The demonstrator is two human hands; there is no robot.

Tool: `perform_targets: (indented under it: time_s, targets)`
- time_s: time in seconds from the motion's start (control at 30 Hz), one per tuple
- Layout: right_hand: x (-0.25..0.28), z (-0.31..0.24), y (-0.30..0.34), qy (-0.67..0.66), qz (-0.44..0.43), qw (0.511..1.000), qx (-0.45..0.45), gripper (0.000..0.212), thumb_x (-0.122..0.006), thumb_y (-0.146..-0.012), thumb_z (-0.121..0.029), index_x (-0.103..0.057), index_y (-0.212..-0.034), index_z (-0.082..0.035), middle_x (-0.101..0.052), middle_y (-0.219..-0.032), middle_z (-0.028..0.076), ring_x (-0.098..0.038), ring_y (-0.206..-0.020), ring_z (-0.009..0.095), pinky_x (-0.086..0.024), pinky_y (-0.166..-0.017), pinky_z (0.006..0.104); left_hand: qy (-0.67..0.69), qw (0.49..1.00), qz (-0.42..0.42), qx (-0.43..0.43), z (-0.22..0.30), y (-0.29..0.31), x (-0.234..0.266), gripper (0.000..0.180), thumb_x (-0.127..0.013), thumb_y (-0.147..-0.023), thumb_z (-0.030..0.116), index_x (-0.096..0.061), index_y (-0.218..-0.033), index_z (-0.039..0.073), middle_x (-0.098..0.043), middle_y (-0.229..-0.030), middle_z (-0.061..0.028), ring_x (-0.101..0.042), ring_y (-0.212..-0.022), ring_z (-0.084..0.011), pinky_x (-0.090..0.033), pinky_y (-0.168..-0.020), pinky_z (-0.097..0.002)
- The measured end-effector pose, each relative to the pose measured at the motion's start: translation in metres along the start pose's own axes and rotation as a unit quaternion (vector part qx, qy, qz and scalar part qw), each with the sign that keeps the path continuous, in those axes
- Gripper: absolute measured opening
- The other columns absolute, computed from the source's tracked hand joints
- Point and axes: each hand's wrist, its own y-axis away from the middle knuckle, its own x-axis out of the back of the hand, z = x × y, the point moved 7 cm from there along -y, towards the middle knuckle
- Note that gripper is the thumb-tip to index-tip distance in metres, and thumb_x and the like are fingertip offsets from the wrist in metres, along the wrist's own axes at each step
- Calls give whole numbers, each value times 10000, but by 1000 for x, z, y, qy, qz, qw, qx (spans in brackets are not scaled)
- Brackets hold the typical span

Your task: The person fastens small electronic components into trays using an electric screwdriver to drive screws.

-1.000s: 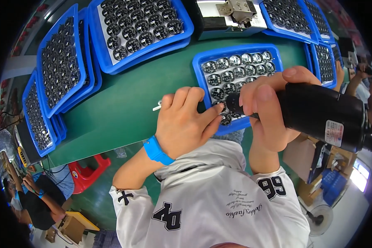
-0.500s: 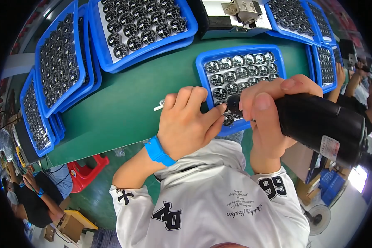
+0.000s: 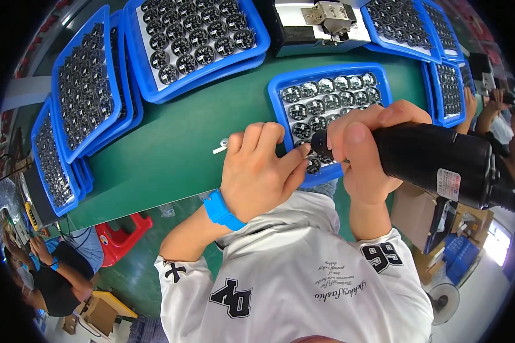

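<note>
My right hand (image 3: 369,143) is wrapped round a black electric screwdriver (image 3: 435,161), which lies nearly level with its nose toward the left. That nose meets the fingertips of my left hand (image 3: 260,168) at the left side of a blue tray (image 3: 274,94). Thumb and forefinger of the left hand are drawn together there; what they pinch, if anything, is hidden. Rows of round black-and-silver circuit parts (image 3: 315,107) sit in the tray, some covered by my right hand. A small white piece with a ring-shaped end (image 3: 221,147) lies beside my left hand.
Stacked blue trays of similar parts (image 3: 149,86) stand at the left and back of the green table (image 3: 171,137). A metal-topped machine (image 3: 326,26) stands at the back. More trays (image 3: 452,94) are at the right. A red stool (image 3: 120,240) and other people are nearby.
The screwdriver and my right hand have shifted slightly left. My left hand keeps nearly the same place and pose at the tray's side.
</note>
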Motion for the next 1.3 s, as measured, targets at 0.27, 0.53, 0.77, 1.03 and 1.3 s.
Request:
perform_targets:
  time_s: [0.27, 0.53, 0.77, 1.03, 1.3]
  targets:
    - [-12, -12, -1, 61, -67, 994, 68, 375, -624, -906, 105, -428, -1177, -65, -573, -710, 87, -532, -539, 149, -494, -505, 316, 6, 999, 5, 42, 2, -3, -1, 169, -787, -797, 267, -808, -949, 196, -466, -930, -46, -482, -898, -249, -341, -724, -396]
    - [-14, -10, -21, -78, -12, 995, -65, 320, -702, -834, 117, -553, -1098, 14, -621, -741, 61, -597, -586, 134, -516, -540, 277, -5, 998, 28, 54, 8, -3, -2, 123, -805, -780, 246, -815, -883, 179, -462, -907, -51, -483, -894, -262, -348, -719, -403]
    - [20, -55, -104, -220, -5, 972, 83, 301, -652, -953, -7, -541, -1230, 31, -551, -747, 82, -560, -573, 183, -494, -574, 353, 10, 999, 23, 38, 11, -6, 2, 191, -842, -758, 221, -837, -948, 201, -461, -896, -49, -464, -872, -252, -334, -719, -391]
    - [5, -30, -156, -161, 98, 980, 62, 233, -705, -878, 62, -580, -1069, 17, -602, -679, 56, -574, -489, 139, -455, -475, 278, 36, 999, 4, 41, 5, -8, 4, 251, -856, -753, 242, -835, -1001, 211, -482, -928, -47, -473, -903, -243, -357, -763, -383]
    - [-2, -19, -155, -152, 99, 982, 61, 215, -680, -871, 87, -579, -1046, 17, -594, -666, 51, -571, -490, 137, -443, -471, 275, 89, 995, 28, 47, -2, 4, 10, 346, -877, -739, 211, -822, -1080, 228, -482, -939, -44, -463, -886, -242, -383, -788, -368]
